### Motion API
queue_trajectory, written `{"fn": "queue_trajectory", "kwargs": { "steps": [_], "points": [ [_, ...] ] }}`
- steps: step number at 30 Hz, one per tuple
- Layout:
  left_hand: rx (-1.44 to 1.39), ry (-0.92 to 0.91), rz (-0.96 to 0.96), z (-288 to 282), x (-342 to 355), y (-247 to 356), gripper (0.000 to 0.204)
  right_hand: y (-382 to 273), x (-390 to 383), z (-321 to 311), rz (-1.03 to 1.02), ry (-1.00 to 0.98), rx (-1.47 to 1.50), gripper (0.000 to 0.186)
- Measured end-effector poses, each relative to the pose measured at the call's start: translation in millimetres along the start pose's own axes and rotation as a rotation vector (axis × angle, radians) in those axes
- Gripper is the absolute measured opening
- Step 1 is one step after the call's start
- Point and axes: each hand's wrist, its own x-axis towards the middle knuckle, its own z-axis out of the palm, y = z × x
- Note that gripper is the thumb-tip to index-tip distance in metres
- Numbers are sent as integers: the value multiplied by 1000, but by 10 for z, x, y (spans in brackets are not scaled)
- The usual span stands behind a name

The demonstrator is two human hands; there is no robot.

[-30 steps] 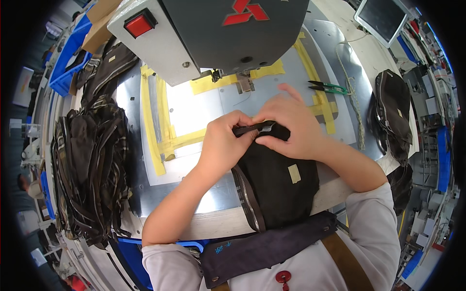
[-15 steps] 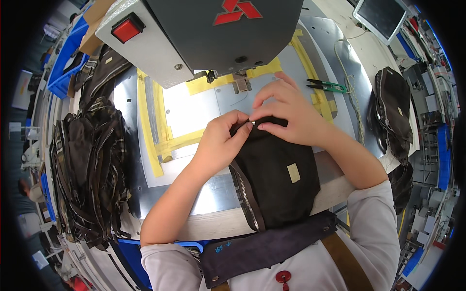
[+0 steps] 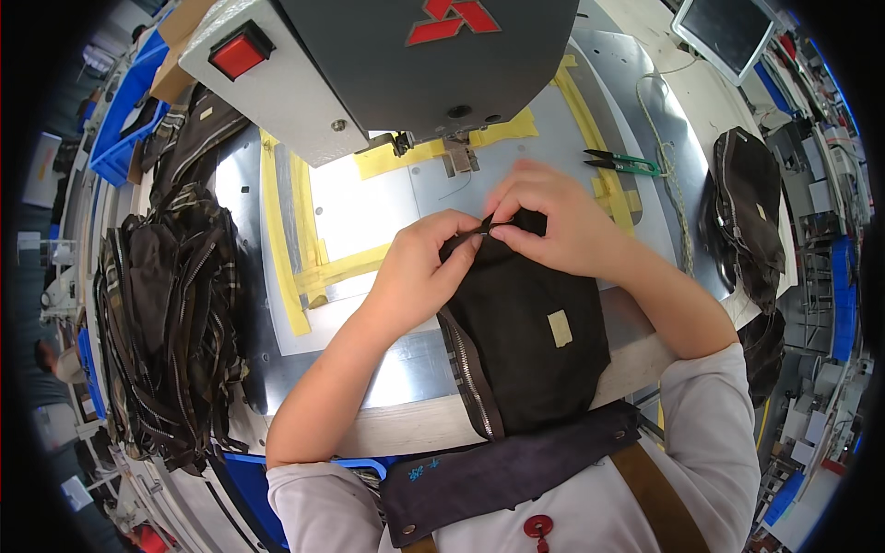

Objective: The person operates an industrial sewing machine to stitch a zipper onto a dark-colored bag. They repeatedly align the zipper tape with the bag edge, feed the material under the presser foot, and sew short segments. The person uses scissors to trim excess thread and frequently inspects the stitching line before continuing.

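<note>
Right hand curled inward, I see it and left hand pinching zippered fabric mid-frame, still outside the sewing machine.

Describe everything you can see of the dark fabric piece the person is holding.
The dark fabric piece looks like soft, matte, near-black cloth. A metal-toothed zipper runs along its lower left side, and a small, pale rectangular sticker sits right of its middle. Its far edge is bunched, pinched between the fingers of the left hand and right hand. The body extends toward the person, over the pale table edge; its underside is hidden.
</note>
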Motion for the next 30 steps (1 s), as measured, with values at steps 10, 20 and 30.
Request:
{"fn": "queue_trajectory", "kwargs": {
  "steps": [10, 20, 30],
  "points": [
    [-38, 156, 112, 66, -14, -50, 15, -164, -5, 42, 199, 52, 238, 16],
    [285, 338, 511, 59, -41, -83, 25, -125, -103, 114, -337, 178, -191, 15],
    [367, 311, 483, 33, -59, 25, 25, -156, -127, 91, -426, 189, -285, 16]
  ]
}}
